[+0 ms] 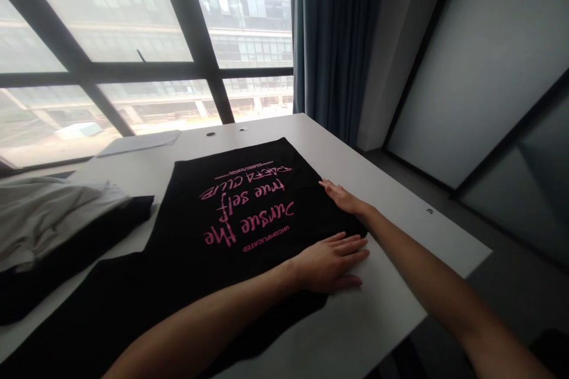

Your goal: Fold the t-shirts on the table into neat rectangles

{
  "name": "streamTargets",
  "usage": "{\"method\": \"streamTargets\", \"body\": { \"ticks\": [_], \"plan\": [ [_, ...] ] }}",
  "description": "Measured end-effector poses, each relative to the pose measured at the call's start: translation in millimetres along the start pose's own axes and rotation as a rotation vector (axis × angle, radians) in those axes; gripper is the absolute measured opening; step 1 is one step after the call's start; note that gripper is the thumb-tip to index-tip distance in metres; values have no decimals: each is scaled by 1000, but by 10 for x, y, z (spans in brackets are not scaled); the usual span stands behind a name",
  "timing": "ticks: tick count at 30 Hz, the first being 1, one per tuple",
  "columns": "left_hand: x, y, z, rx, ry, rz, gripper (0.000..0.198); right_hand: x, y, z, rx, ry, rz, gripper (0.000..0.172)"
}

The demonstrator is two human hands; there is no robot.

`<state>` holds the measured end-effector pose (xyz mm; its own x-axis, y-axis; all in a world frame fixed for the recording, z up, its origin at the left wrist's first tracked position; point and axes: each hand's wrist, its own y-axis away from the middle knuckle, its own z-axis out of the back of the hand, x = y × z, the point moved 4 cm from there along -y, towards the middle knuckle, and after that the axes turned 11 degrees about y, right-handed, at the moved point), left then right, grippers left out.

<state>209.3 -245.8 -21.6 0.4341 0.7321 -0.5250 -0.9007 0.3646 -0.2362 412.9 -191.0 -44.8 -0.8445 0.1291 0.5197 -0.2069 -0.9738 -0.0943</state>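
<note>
A black shirt with pink lettering lies spread flat, its print upside down from where I stand. My left hand rests palm down on the near right part of the cloth, fingers stretched out and their tips reaching the fabric's right edge. Farther away, my right hand lies flat along the shirt's right side, fingers extended toward the window. Neither hand grips the cloth. My left forearm covers part of the near fabric, and the shirt's lower left runs out of view.
A grey and black heap of clothing sits at the left on the white table. Pale sheets lie by the window. Two round fittings are set in the far tabletop. A blue curtain hangs behind the far corner.
</note>
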Motion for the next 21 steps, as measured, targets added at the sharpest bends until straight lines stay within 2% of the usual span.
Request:
{"method": "streamTargets", "body": {
  "ticks": [3,6,14,18,21],
  "plan": [
    [26,-14,-17,-10,-20,58,67,-22,-16,8,-22,-35,-8,68],
    [19,-30,-51,36,-21,37,69,-38,-24,-14,-25,-13,-5,67],
    [28,-51,-87,57,-38,1,70,78,21,-44,8,192,10,68],
    [-17,-51,-26,3,-33,-55,60,190,49,-111,20,322,36,68],
    [-57,-54,125,-100,-7,-117,45,219,56,-194,40,384,40,70]
  ]
}}
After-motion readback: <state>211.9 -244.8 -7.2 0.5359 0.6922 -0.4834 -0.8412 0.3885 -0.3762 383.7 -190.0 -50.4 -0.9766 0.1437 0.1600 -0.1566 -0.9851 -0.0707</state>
